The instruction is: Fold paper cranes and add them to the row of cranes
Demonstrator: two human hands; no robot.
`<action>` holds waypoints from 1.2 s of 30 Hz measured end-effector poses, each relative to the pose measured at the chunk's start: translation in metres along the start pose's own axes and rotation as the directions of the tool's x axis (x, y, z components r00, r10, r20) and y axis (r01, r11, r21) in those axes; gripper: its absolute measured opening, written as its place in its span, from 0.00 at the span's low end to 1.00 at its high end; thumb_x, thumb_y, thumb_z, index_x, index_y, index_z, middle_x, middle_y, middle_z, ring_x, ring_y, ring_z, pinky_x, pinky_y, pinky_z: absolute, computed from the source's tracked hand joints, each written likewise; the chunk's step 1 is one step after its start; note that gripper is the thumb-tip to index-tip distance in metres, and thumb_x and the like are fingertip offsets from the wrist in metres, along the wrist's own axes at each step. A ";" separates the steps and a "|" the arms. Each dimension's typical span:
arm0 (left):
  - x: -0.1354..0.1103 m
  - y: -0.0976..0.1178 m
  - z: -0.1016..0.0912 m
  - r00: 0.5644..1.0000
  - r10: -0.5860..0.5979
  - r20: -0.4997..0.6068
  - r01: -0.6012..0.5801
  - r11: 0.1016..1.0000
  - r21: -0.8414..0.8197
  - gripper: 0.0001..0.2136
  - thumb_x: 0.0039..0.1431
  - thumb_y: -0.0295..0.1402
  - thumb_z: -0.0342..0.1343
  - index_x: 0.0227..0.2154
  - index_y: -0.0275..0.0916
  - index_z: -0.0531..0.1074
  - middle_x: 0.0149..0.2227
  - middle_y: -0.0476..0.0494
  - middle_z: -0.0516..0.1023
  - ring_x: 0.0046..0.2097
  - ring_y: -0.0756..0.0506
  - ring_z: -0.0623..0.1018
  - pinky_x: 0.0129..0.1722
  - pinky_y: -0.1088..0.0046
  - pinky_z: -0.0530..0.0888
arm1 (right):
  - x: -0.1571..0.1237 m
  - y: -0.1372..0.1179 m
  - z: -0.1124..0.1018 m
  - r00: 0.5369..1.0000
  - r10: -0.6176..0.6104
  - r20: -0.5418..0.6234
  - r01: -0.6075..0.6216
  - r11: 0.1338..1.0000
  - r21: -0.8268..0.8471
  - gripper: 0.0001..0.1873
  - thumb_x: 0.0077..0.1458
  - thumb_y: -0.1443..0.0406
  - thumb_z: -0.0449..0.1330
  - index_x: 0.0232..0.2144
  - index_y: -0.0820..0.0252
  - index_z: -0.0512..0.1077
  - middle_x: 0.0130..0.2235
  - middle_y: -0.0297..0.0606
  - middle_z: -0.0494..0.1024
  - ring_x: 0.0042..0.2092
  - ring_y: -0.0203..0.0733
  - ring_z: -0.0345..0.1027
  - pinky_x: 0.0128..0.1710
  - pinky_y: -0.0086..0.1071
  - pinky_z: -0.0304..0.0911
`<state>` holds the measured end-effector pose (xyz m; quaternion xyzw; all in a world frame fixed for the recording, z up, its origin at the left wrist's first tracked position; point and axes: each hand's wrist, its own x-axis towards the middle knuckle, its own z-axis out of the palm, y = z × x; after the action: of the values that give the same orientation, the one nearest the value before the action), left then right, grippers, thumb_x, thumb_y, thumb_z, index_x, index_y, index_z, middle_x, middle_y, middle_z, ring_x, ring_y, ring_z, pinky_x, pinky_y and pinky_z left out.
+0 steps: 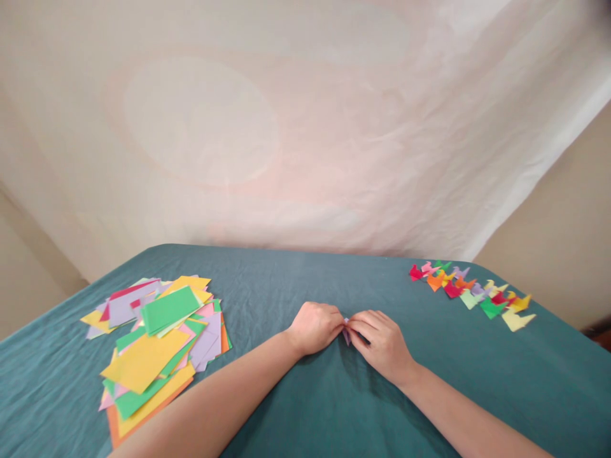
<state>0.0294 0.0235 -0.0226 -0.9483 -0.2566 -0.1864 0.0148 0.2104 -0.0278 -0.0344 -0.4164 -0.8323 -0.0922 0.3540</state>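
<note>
Close together over the middle of the table, my left hand (316,326) and my right hand (379,342) pinch a small folded piece of purple paper (347,337). Fingertips of both hands are closed on it and cover most of it; only a pointed lower part shows between them. Its exact folded shape is hidden. Beneath the hands lies the dark green tablecloth (305,407).
A loose pile of coloured paper sheets (147,356) spreads over the left side, partly behind my left forearm. Rows of small folded paper cranes (470,292) in several colours stand at the right. A pale cloth (310,127) hangs behind the table.
</note>
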 end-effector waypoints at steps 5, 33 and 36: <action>0.000 0.000 0.001 1.000 -0.008 -0.009 0.008 1.000 -0.005 0.11 0.62 0.33 0.45 0.31 0.38 0.72 0.30 0.46 0.75 0.34 0.48 0.75 0.31 0.76 0.68 | 0.000 -0.002 -0.002 1.000 0.001 0.021 -0.002 1.000 0.019 0.09 0.56 0.70 0.53 0.31 0.58 0.74 0.31 0.37 0.75 0.33 0.38 0.67 0.36 0.33 0.61; -0.001 -0.007 -0.003 1.000 -0.020 0.010 0.021 0.994 -0.109 0.10 0.61 0.31 0.48 0.39 0.42 0.73 0.38 0.47 0.75 0.40 0.48 0.73 0.40 0.75 0.69 | -0.005 0.011 -0.001 0.984 0.119 0.134 -0.121 0.993 0.005 0.08 0.57 0.68 0.54 0.34 0.57 0.73 0.32 0.37 0.75 0.35 0.40 0.67 0.37 0.35 0.62; -0.002 -0.009 -0.003 0.999 -0.036 0.002 0.036 0.995 -0.097 0.09 0.61 0.32 0.48 0.37 0.41 0.74 0.36 0.48 0.75 0.39 0.48 0.73 0.39 0.75 0.68 | -0.005 0.012 0.000 0.981 0.129 0.142 -0.131 0.991 0.003 0.08 0.58 0.68 0.54 0.33 0.57 0.74 0.33 0.36 0.75 0.35 0.40 0.67 0.37 0.34 0.61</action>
<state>0.0227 0.0298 -0.0210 -0.9431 -0.2643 -0.1989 -0.0344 0.2217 -0.0237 -0.0392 -0.4732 -0.8270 -0.0339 0.3018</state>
